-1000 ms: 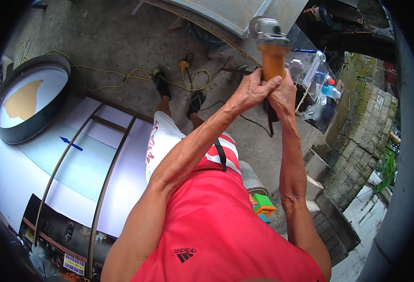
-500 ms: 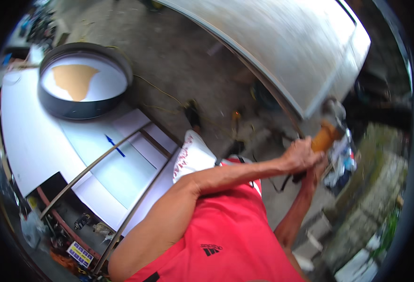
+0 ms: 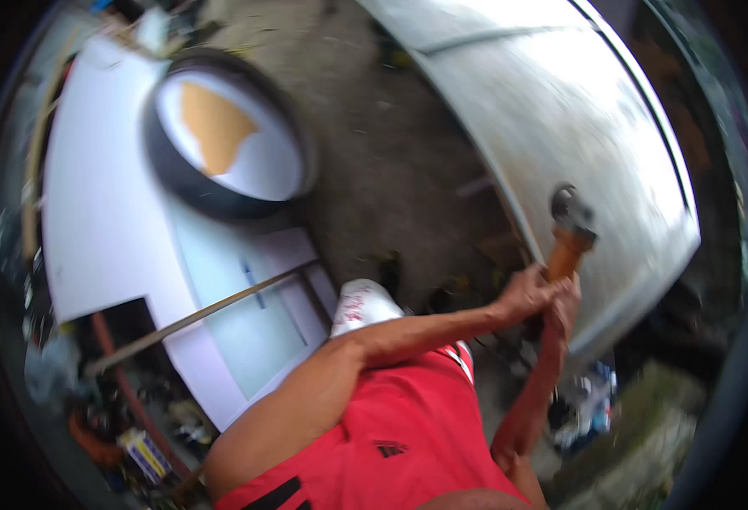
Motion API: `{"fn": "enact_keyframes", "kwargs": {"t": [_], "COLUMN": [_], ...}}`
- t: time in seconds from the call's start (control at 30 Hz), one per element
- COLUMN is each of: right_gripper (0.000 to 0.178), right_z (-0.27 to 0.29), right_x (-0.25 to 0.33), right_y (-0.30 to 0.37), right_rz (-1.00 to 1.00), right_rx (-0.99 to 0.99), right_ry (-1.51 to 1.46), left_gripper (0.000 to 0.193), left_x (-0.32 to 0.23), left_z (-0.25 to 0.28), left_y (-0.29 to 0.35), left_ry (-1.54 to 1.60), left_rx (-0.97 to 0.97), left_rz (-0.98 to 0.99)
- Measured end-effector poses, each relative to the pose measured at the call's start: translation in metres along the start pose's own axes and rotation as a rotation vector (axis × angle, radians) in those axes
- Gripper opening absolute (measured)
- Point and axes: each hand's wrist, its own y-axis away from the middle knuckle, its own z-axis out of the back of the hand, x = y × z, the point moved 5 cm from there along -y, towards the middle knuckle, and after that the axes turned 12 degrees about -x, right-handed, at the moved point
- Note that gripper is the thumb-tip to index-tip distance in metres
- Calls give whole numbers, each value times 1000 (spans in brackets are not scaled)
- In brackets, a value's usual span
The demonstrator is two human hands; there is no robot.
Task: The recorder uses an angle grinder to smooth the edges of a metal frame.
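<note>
An angle grinder (image 3: pixel 567 251) with an orange body and a dark head is held in both of my hands. My left hand (image 3: pixel 520 297) reaches across my body and wraps the lower part of the orange body. Pressed up against it, my right hand (image 3: pixel 564 308) closes round the same tool from the right; the rear end is mostly hidden by my fingers. The grinder's head lies over a large pale grey sheet-metal panel (image 3: pixel 544 110), near its lower edge. Whether the disc touches the metal I cannot tell, as the head is blurred.
To the left stands a white board (image 3: pixel 102 204) with a round, dark-rimmed tub (image 3: pixel 212 200) on it. A wooden bar (image 3: pixel 208 316) crosses that board. Below the panel lie a crumpled plastic heap (image 3: pixel 585 406) and a mossy concrete block (image 3: pixel 637 425). Clutter fills the lower left.
The grinder has gone from beside the panel's near corner to over its surface, still in both hands. My view has swung, so the board and tub appear further right.
</note>
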Motion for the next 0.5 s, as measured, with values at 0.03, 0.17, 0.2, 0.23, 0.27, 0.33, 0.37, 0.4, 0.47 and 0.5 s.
{"fn": "enact_keyframes", "kwargs": {"t": [0.03, 0.17, 0.2, 0.23, 0.27, 0.33, 0.37, 0.4, 0.47, 0.5], "right_gripper": [35, 42, 43, 44, 41, 39, 38, 35, 32, 30], "right_z": [-14, -101, -119, -141, -162, -186, -199, -210, -239, -253], "right_x": [8, 40, 48, 57, 70, 78, 87, 97, 113, 123], "right_y": [-14, -59, -70, -80, -88, -94, -101, -104, -114, -119], "right_rz": [73, 50, 98, 137, 166, 132, 123, 163, 119, 119], "right_rx": [69, 322, 333, 323, 331, 330, 351, 325, 338, 347], "right_ry": [78, -266, -231, -176, -217, -176, -99, -74, -17, -24], "left_gripper": [65, 71, 71, 72, 73, 68, 68, 71, 74, 73], "left_x": [-11, -47, -54, -60, -65, -62, -66, -73, -75, -79], "left_z": [10, 62, 76, 91, 110, 131, 143, 153, 181, 194], "left_y": [-13, -50, -62, -73, -83, -99, -110, -119, -142, -156], "left_ry": [-31, 49, 57, 92, -26, -8, 4, 95, 46, 32], "left_rx": [-24, -114, -158, -173, -257, -351, -364, -327, -401, -385], "left_rz": [-65, -140, -162, -167, -188, -115, -147, -225, -160, -129]}}
